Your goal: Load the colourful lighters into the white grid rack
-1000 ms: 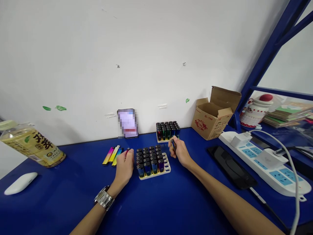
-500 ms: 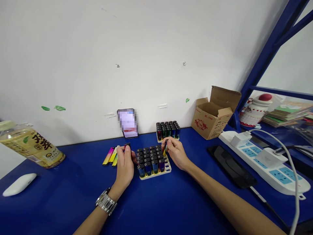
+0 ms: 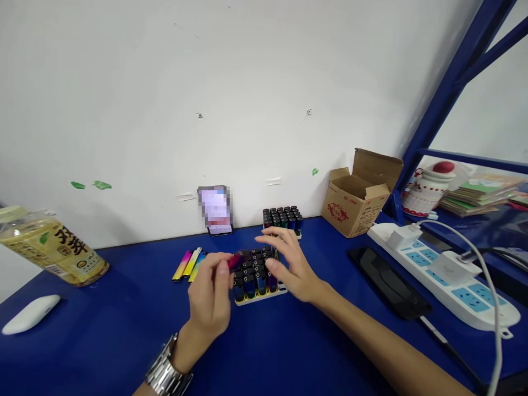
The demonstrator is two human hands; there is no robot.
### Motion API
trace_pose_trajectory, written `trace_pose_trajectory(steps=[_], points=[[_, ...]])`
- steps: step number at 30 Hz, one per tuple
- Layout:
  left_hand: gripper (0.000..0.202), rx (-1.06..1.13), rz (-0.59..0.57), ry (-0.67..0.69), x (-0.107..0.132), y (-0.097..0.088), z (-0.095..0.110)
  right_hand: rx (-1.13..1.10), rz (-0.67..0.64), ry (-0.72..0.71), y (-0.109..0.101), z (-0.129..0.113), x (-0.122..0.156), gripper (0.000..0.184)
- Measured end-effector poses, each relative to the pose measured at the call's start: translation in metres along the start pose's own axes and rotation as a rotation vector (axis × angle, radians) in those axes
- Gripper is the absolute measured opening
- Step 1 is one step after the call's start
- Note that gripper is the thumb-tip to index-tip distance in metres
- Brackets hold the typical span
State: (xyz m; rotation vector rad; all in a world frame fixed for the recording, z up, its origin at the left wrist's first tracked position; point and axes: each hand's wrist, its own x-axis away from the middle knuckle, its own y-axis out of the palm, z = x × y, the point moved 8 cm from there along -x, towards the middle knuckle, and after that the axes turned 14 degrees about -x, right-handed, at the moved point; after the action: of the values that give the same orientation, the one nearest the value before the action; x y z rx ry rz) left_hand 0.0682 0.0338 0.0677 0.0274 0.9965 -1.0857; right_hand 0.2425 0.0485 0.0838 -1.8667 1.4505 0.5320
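- The left hand (image 3: 210,301) pinches a reddish lighter (image 3: 236,260) between thumb and fingertips, holding it tilted just above the left edge of the near tray (image 3: 258,297).
- The right hand (image 3: 289,265) hovers over the same tray with its fingers spread apart and nothing in them. It hides the tray's back right corner.
- The near tray stands mid-table, packed with upright, black-capped lighters.
- A second batch of upright lighters (image 3: 284,216) stands behind it, close to the wall.
- Three rainbow lighters (image 3: 190,264) lie flat just left of the left hand.
- A tea bottle (image 3: 51,247) and a white mouse (image 3: 29,314) lie far left.
- On the right are an open cardboard box (image 3: 358,193), a black smartphone (image 3: 390,283) and a white power strip (image 3: 443,270), all well clear of the hands.
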Motion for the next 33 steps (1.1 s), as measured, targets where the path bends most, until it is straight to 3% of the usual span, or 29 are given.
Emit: trace_pose_trajectory(steps=[3, 6, 9, 10, 12, 15, 18, 22, 25, 31, 33], points=[[0.015, 0.052, -0.058, 0.134, 0.009, 0.004, 0.02, -0.062, 0.009, -0.11, 0.015, -0.031, 0.001, 0.023], [0.017, 0.084, 0.016, 0.263, 0.007, -0.003, 0.031, -0.195, 0.117, -0.073, 0.012, -0.033, 0.002, 0.019], [0.014, -0.154, 0.175, 0.267, -0.009, -0.017, 0.021, -0.383, 0.402, 0.094, -0.021, 0.004, 0.007, 0.027], [0.015, -0.326, 0.187, 0.223, -0.017, -0.019, 0.012, -0.451, 0.48, 0.136, -0.033, 0.02, 0.009, 0.028], [0.029, -0.734, 0.102, 0.08, -0.03, -0.018, -0.014, -0.533, 0.547, 0.195, -0.053, 0.05, 0.012, 0.029], [0.051, -1.2, -0.092, -0.121, -0.036, -0.016, -0.057, -0.515, 0.398, 0.357, -0.057, 0.085, 0.012, 0.033], [0.06, -1.365, -0.263, -0.218, -0.028, -0.01, -0.087, -0.385, 0.187, 0.441, -0.045, 0.092, 0.012, 0.035], [0.051, -1.366, -0.414, -0.23, -0.021, 0.004, -0.103, -0.001, -0.051, 0.253, -0.029, 0.058, 0.002, 0.032], [0.039, -1.326, -0.507, -0.188, -0.022, 0.013, -0.106, 0.216, -0.153, 0.182, -0.02, 0.042, -0.003, 0.027], [0.027, -1.168, -0.698, -0.201, -0.023, 0.018, -0.11, 0.253, -0.199, 0.358, -0.017, 0.06, 0.001, 0.036], [0.023, -1.125, -0.722, -0.211, -0.022, 0.018, -0.108, 0.188, -0.283, 0.385, -0.011, 0.068, 0.006, 0.041]])
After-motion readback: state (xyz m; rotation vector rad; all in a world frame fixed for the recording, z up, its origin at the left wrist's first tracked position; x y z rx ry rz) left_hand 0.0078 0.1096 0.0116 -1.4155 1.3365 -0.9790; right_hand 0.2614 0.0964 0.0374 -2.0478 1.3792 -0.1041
